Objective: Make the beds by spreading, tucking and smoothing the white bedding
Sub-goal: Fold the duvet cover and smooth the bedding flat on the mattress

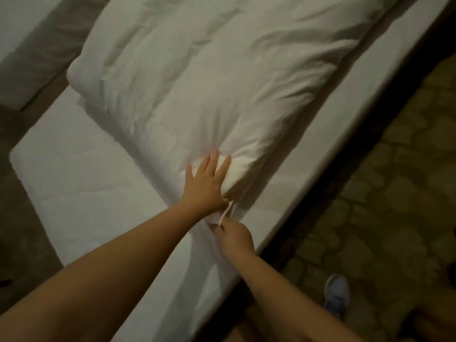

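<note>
Your mattress (81,183) runs slantwise across the view, covered in smooth white sheeting with rounded corners; its far end is cut off at the top edge. The white duvet (209,77) lies on the upper part of the mattress, thick, puffy and heavily creased, and its far end is also out of view. The sheet nearer you is bare. A second bed (29,45) at the upper left shows only in part, too dim and blurred for detail. The floor (394,193) on the right is dark with a rounded, cobble-like pattern that is hard to make out.

Your left hand (206,187) lies flat on the duvet's near corner, fingers straight and spread, palm pressing down. Your right hand (235,236) is curled, fingertips pinching a thin strip of cloth (225,213) at that same corner. One pale shoe (337,294) stands on the floor, its heel end fading into blur.
</note>
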### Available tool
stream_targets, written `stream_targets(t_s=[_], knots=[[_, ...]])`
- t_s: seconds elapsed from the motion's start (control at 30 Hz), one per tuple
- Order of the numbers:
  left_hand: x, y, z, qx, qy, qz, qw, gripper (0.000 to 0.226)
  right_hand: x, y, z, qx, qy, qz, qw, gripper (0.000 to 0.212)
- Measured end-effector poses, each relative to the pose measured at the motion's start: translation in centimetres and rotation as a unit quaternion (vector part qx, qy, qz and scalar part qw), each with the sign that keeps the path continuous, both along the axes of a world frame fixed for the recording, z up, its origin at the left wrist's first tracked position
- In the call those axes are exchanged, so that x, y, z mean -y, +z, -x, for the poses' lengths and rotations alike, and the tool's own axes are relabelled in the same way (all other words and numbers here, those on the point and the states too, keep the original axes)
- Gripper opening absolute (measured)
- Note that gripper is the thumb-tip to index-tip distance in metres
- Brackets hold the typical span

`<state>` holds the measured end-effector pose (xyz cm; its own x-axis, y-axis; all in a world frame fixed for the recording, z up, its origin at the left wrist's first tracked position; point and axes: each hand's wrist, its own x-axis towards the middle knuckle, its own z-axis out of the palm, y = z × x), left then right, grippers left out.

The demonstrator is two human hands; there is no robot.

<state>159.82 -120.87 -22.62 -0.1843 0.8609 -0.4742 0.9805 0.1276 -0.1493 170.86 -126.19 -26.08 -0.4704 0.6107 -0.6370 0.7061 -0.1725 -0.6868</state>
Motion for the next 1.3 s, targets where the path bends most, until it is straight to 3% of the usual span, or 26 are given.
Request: stream_targets(t_s=[0.13,0.23,0.27,0.37,0.4,0.43,0.57,0.63,0.77,0.9,1.0,1.07,1.3], knots=[[0.7,-1.2,0.2,0.019,-0.015,-0.029,0.999,0.104,0.7,-0.8,-1.5,-0.079,-0.089,0.063,0.991,0.035],[0.8,-1.0,0.4,0.032,0.000,-0.036,0.999,0.101,0.0,-0.3,-0.8,-0.157,-0.216,0.104,0.958,0.037],[0.7,-1.0,0.4,0.046,0.011,-0.037,0.998,0.099,-0.6,-0.2,-0.3,-0.200,-0.284,0.151,0.926,0.030],[0.9,-1.2,0.1,0.122,0.048,-0.063,0.989,0.089,-3.0,0.1,0.9,-0.302,-0.478,0.298,0.769,0.018],[1.2,-1.4,-0.1,0.142,0.053,-0.076,0.986,0.085,-3.7,-0.2,1.0,-0.323,-0.505,0.314,0.737,0.018],[1.5,-1.7,-0.3,0.149,0.053,-0.083,0.984,0.082,-4.5,-0.3,1.0,-0.334,-0.508,0.316,0.728,0.023],[2.6,-2.7,-1.9,0.061,0.031,-0.041,0.997,0.085,-7.1,0.1,1.4,-0.296,-0.464,0.332,0.766,0.068],[2.7,-2.9,-2.4,0.035,0.005,0.013,0.999,0.087,-7.9,0.0,1.2,-0.241,-0.439,0.319,0.805,0.071],[3.7,-2.1,-2.6,0.070,-0.020,0.069,0.995,0.085,-7.8,-0.3,0.6,-0.081,-0.374,0.177,0.907,0.067],[4.1,-0.1,-2.4,0.121,0.013,0.029,0.992,0.071,-6.7,2.2,0.0,0.030,-0.237,-0.087,0.967,0.068],[3.4,3.0,-1.8,0.129,0.032,0.004,0.991,0.053,-6.5,4.8,-1.0,0.105,-0.097,-0.218,0.965,0.070],[2.9,5.2,-1.0,0.121,0.051,-0.011,0.991,0.054,-6.7,6.9,-1.5,0.138,-0.047,-0.255,0.956,0.068],[3.8,11.3,2.8,0.094,0.042,-0.024,0.994,0.057,-5.7,15.4,-3.1,0.204,-0.037,-0.348,0.914,0.062]])
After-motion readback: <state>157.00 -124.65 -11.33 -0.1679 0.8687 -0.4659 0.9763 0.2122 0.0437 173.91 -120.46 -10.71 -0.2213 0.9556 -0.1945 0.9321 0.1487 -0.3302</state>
